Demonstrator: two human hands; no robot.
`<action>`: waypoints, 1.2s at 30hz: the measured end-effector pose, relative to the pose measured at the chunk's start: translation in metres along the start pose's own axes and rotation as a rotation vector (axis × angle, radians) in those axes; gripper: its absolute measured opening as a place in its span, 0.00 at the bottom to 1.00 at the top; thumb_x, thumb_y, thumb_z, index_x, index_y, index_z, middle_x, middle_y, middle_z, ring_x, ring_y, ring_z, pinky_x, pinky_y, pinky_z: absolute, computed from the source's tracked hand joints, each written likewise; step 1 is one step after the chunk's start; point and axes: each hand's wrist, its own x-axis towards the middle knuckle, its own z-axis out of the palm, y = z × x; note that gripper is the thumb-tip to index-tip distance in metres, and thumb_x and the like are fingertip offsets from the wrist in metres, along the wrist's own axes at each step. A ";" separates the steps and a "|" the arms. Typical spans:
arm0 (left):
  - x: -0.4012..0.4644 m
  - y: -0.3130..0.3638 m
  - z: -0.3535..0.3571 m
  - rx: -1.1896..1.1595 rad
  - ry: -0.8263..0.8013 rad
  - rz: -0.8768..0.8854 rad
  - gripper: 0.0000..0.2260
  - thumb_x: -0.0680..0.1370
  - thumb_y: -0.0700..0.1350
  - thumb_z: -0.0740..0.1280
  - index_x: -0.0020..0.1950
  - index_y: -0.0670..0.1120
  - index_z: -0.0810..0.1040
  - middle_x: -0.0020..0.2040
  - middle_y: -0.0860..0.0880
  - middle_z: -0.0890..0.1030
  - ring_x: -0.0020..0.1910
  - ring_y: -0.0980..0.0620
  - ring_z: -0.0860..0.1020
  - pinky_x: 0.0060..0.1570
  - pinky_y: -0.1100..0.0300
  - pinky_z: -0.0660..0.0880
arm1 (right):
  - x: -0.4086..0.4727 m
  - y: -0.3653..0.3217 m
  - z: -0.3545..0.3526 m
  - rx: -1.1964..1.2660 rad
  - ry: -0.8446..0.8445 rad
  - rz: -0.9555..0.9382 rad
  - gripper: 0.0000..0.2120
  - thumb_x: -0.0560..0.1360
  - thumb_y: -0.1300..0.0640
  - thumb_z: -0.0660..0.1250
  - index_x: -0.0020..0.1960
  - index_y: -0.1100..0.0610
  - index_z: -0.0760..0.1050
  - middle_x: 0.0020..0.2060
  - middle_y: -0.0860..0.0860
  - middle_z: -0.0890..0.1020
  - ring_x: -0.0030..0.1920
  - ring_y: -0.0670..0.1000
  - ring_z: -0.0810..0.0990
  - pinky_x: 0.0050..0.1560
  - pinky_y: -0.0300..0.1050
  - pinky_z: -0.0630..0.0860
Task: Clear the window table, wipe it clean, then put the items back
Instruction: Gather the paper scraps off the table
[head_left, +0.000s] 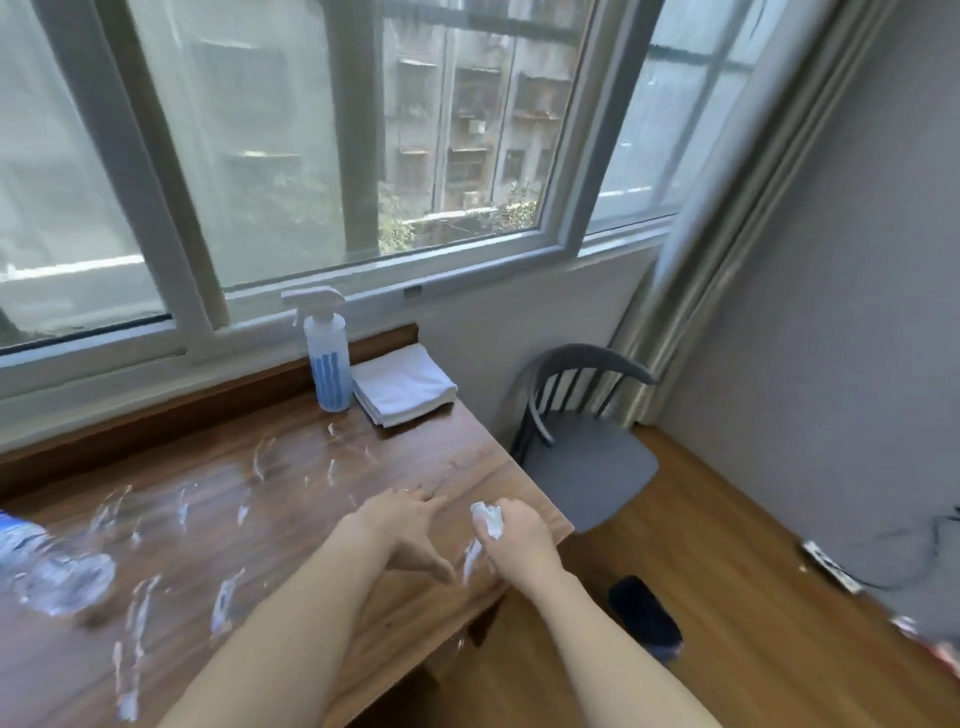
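Note:
The wooden window table (291, 499) is strewn with several small white paper scraps (223, 605). My right hand (519, 540) grips a crumpled white tissue wad (489, 519) near the table's right edge. My left hand (410, 530) lies flat on the wood beside it, fingers spread. A white spray bottle with blue stripes (326, 353) stands at the back against the sill. A folded white cloth (402, 384) lies next to the bottle on the right. A clear plastic water bottle (47, 566) lies on its side at the left edge.
A grey chair (582, 447) stands right of the table under the curtain (727, 182). A dark object (644, 618) sits on the wood floor below the table edge. A power strip (831, 566) and grey fabric lie on the floor at far right.

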 end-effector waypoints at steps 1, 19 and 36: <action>0.013 0.016 -0.003 0.032 0.005 0.011 0.51 0.67 0.73 0.67 0.81 0.50 0.52 0.81 0.49 0.55 0.79 0.47 0.55 0.77 0.51 0.56 | 0.003 0.017 -0.009 -0.007 0.001 0.014 0.12 0.83 0.45 0.58 0.49 0.53 0.72 0.46 0.50 0.75 0.51 0.53 0.75 0.50 0.43 0.68; 0.234 0.255 -0.021 0.230 -0.180 0.224 0.43 0.71 0.68 0.67 0.80 0.49 0.58 0.79 0.49 0.61 0.78 0.48 0.58 0.76 0.49 0.57 | 0.059 0.273 -0.117 -0.017 0.018 0.397 0.17 0.84 0.45 0.57 0.60 0.56 0.74 0.56 0.52 0.78 0.55 0.53 0.77 0.48 0.43 0.69; 0.470 0.345 0.079 0.409 -0.365 0.436 0.40 0.71 0.65 0.69 0.77 0.50 0.63 0.74 0.49 0.68 0.74 0.48 0.66 0.71 0.50 0.67 | 0.150 0.481 -0.041 0.193 -0.074 0.735 0.10 0.79 0.47 0.59 0.41 0.49 0.65 0.53 0.56 0.82 0.58 0.58 0.78 0.58 0.50 0.74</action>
